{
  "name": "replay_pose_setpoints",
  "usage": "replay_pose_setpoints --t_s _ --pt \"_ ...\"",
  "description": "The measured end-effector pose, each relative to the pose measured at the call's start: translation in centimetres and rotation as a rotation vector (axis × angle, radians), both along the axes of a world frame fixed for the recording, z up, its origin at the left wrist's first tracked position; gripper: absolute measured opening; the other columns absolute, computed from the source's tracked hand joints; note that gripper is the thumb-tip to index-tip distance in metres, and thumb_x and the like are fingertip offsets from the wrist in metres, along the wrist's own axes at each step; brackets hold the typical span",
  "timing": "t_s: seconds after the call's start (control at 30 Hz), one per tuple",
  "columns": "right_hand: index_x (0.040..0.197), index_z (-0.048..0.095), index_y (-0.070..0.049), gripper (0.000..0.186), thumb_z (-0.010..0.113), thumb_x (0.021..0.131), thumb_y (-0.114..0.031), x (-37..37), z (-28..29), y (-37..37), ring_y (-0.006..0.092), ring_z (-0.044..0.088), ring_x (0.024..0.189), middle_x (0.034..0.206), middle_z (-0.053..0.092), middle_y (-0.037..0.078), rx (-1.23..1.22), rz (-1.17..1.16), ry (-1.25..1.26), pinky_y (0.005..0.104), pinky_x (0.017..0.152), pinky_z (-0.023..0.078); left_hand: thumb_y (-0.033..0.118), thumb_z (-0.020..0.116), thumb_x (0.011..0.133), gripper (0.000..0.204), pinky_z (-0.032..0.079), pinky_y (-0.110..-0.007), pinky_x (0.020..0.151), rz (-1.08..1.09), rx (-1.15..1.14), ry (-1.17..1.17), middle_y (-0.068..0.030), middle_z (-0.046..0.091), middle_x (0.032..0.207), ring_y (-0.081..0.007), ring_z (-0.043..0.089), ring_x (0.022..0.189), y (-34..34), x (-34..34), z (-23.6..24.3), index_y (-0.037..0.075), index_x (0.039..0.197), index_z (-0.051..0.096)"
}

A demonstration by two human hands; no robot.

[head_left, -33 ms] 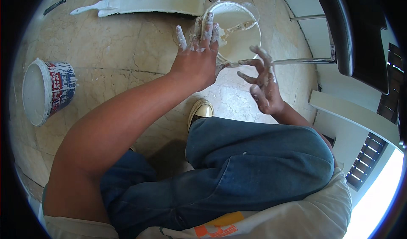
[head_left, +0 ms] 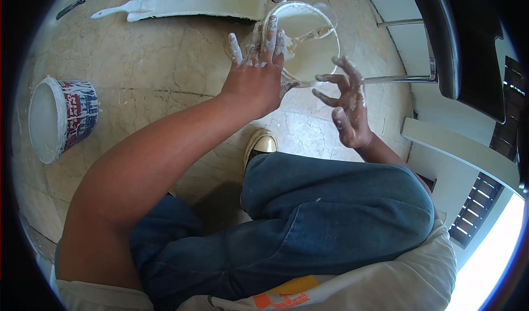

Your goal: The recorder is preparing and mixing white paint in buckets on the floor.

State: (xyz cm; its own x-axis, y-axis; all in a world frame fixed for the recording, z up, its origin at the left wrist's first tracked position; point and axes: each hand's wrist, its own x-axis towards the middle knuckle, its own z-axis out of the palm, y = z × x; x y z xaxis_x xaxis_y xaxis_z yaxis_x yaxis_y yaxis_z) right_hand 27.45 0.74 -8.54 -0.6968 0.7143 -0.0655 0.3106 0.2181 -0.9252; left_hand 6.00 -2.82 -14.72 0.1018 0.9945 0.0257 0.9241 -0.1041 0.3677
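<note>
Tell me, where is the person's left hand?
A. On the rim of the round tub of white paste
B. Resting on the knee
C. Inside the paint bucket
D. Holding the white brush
A: the paste-smeared left hand lies on the near rim of the tub, fingers spread, with the right hand open beside it.

**One head cam, looking straight down**

Just one view here, a fisheye worn on the person's head, aimed down past their jeans-covered knee [head_left: 336, 212] at the marble floor [head_left: 165, 63]. It sits close, with the knee filling the lower frame. Beyond the knee is a clear tub [head_left: 308, 35]; far left of it is a paint bucket [head_left: 60, 118]. The edges curve and go dark.
</note>
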Motion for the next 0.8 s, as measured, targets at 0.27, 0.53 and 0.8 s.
replay_pose_setpoints --t_s 0.27,0.53,0.8 --pt "0.153 0.007 -0.001 0.079 0.052 0.098 -0.036 -0.2 0.2 1.0 0.0371 0.043 0.132 0.155 0.014 0.025 0.099 -0.054 0.012 0.0512 0.097 0.051 0.051 0.045 0.098 0.088 0.006 -0.069 0.113 -0.022 -0.062 0.021 -0.0250 0.001 0.161 -0.0412 0.029 0.143 0.0 0.0 -0.1 -0.005 0.153 0.006" --pt "0.154 0.001 -0.003 0.087 0.059 0.096 -0.034 1.5 -0.5 0.4 0.0390 0.053 0.125 0.157 0.014 0.027 0.260 0.073 -0.310 0.0401 0.079 0.061 0.048 0.046 0.097 0.082 0.010 -0.073 0.110 -0.029 -0.063 0.005 -0.0219 0.006 0.161 -0.0385 0.038 0.138 -0.4 -0.1 -0.6 -0.003 0.153 0.014" --pt "0.153 0.007 -0.002 0.096 0.072 0.086 -0.024 3.2 -0.3 -0.7 0.0321 0.070 0.096 0.152 0.024 0.031 0.420 0.127 -0.294 0.0316 0.061 0.059 0.053 0.044 0.098 0.087 0.007 -0.073 0.111 -0.033 -0.096 -0.017 -0.0221 -0.001 0.162 -0.0409 0.023 0.146 0.2 0.0 -0.3 -0.003 0.154 0.009"
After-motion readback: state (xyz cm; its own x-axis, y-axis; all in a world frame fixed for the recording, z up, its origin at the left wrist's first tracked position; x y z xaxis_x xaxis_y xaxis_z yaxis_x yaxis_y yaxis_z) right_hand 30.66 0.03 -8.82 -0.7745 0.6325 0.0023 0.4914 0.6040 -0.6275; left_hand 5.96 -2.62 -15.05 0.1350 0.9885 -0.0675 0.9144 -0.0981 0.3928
